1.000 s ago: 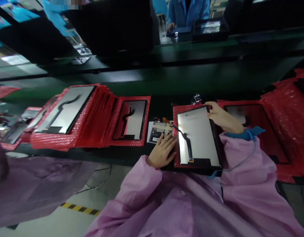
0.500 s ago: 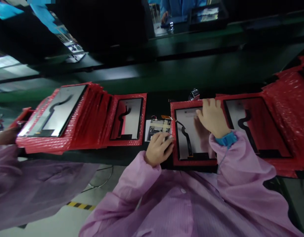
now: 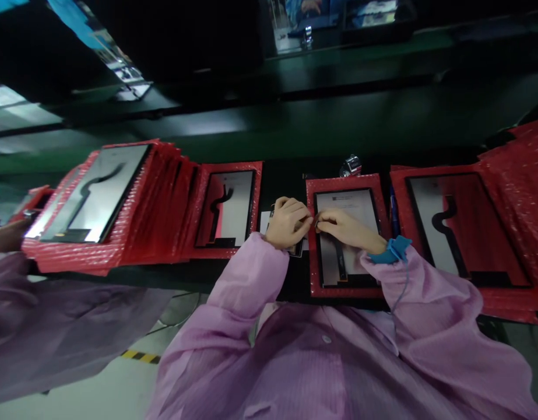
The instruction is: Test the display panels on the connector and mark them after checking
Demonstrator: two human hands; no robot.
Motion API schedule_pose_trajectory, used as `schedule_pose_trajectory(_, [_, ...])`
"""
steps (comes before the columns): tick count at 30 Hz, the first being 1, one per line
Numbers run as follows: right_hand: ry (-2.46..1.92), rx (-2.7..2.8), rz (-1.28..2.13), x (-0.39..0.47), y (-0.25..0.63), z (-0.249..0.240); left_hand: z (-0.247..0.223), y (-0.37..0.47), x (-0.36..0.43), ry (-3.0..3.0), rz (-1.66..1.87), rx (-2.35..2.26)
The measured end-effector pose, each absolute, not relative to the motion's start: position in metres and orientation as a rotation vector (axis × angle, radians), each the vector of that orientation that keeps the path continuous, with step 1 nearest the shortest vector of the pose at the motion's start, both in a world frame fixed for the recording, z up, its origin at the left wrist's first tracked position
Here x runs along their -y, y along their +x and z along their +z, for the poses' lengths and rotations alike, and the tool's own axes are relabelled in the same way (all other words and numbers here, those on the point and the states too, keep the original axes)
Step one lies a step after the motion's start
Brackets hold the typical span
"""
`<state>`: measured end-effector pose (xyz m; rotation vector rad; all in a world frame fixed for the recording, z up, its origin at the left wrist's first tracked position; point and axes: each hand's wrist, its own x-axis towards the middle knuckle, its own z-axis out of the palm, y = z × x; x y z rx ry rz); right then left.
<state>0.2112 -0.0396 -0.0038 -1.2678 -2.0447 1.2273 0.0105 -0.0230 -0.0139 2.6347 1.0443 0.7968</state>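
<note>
In front of me a display panel [image 3: 351, 204] lies on a red bubble-wrap sheet [image 3: 384, 201]. My right hand [image 3: 348, 228] reaches over the panel, its fingers pinched at the upper end of the panel's black flex cable [image 3: 340, 262]. Close beside it, my left hand [image 3: 288, 223] has its fingers curled over a small circuit board [image 3: 297, 249]. Most of that board is hidden under the hand, and whatever the left fingertips grip cannot be made out. Both hands' fingertips nearly meet at the sheet's left edge.
Another display panel [image 3: 238, 204] on red wrap lies left, by a stack of wrapped panels [image 3: 115, 169]. To the right are a further panel [image 3: 482, 227], a blue pen [image 3: 394, 213] and piled red wrap [image 3: 526, 181]. A shiny metal object [image 3: 351, 165] stands behind. A co-worker's sleeve [image 3: 6, 286] is at left.
My right hand has come down and left from the panel's top edge to the flex cable, its fingers closing. My left hand has moved up over the circuit board.
</note>
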Motion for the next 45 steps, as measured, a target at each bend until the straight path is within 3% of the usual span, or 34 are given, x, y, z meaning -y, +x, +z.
schedule_pose_trajectory(23, [-1.213,2.159,1.170,0.040,0.211,-0.001,-0.016,0.011,0.020,2.532,0.672,-0.953])
schedule_pose_trajectory(26, [-1.242,2.093,1.305,0.038,0.223,0.005,-0.018,0.010,0.018,2.382,0.865,-1.062])
schedule_pose_trajectory(29, [-1.326,1.925,1.339,0.034,0.241,0.008,-0.018,0.012,0.024,2.105,1.351,-1.386])
schedule_pose_trajectory(33, [-1.691,1.739,0.623,0.022,0.262,0.003,-0.017,0.023,0.061,1.888,1.730,-1.612])
schedule_pose_trajectory(36, [-1.961,1.656,0.192,0.009,0.267,-0.006,-0.021,0.036,0.102,2.304,1.356,-1.300])
schedule_pose_trajectory(40, [-2.076,1.663,0.140,-0.006,0.266,-0.018,-0.040,0.046,0.139,2.592,0.798,-1.069])
schedule_pose_trajectory(45, [-1.981,1.683,0.194,-0.008,0.269,-0.015,-0.057,0.045,0.147,2.590,0.742,-1.165])
